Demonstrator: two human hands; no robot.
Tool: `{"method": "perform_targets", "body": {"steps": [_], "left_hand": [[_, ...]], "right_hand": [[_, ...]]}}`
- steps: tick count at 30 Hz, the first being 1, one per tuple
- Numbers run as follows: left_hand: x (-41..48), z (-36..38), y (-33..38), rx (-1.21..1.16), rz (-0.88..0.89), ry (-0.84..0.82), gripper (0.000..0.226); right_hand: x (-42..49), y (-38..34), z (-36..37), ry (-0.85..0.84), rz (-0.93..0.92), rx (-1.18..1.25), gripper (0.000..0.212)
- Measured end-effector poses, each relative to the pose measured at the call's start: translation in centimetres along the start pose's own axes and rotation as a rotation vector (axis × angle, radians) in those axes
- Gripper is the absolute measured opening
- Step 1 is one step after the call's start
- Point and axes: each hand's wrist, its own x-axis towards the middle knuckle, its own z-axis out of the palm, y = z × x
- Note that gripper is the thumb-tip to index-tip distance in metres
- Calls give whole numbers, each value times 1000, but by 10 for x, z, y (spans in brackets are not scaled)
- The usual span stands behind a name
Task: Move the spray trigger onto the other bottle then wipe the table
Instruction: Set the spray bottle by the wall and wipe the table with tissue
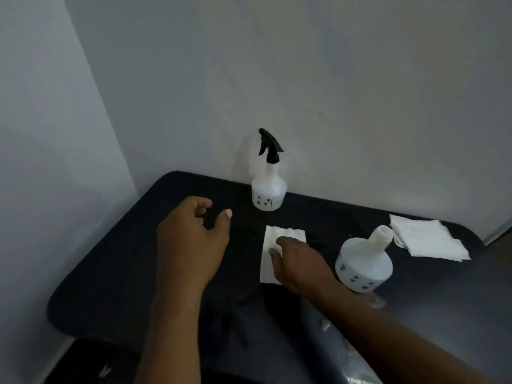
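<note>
A white bottle (268,194) stands at the back of the dark table (116,273) by the wall, with the black spray trigger (269,146) on its neck. A second white bottle (364,263) with a bare open neck stands to the right. My right hand (297,263) lies flat on a white paper towel (277,245) in the middle of the table, fingers pressing it down. My left hand (191,234) hovers over the table to the left of the towel, fingers loosely apart, holding nothing.
A stack of folded white paper towels (429,238) lies at the back right of the table. Pale walls close in behind and on the left. Wet streaks show on the table's near side (327,325).
</note>
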Motion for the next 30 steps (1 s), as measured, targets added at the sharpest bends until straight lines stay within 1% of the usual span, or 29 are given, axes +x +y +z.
{"method": "perform_targets", "body": {"steps": [2, 4, 6, 8, 10, 13, 16, 18, 19, 21, 22, 24, 26, 28, 29, 30], "left_hand": [[1, -9, -2, -5, -4, 25, 31], [4, -20, -6, 6, 6, 82, 27], [7, -33, -14, 21, -2, 158, 22], [9, -43, -19, 25, -9, 219, 19], [13, -49, -22, 25, -18, 261, 16], [15, -51, -25, 17, -34, 272, 13], [15, -51, -28, 31, -40, 267, 13], [15, -53, -31, 38, -45, 265, 13], [15, -55, -33, 41, -46, 265, 12], [15, -57, -35, 37, -50, 266, 11], [15, -58, -36, 33, -51, 265, 10], [14, -59, -35, 21, -57, 265, 10], [16, -57, -32, 11, -66, 262, 11], [17, -55, -29, 9, -70, 254, 10], [17, -53, -27, 4, -66, 248, 10], [18, -52, -25, 0, -61, 244, 10]], "right_hand": [[6, 12, 19, -148, 89, -13, 60], [21, 24, 29, -189, 164, -28, 73], [39, 27, 41, -210, 202, -62, 81], [53, 20, 49, -222, 201, -102, 89], [65, -2, 57, -244, 126, -157, 95], [76, -59, 73, -274, -52, -240, 97], [70, -124, 99, -302, -234, -243, 97], [66, -142, 108, -312, -315, -232, 99], [67, -138, 107, -299, -333, -233, 96], [76, -108, 94, -254, -296, -244, 90], [82, -85, 85, -248, -237, -239, 88], [93, -36, 62, -299, -76, -222, 85], [96, -9, 46, -354, 27, -237, 86], [89, -22, 49, -367, 42, -252, 91], [80, -40, 58, -366, 6, -242, 94], [66, -64, 70, -356, -68, -221, 96]]}}
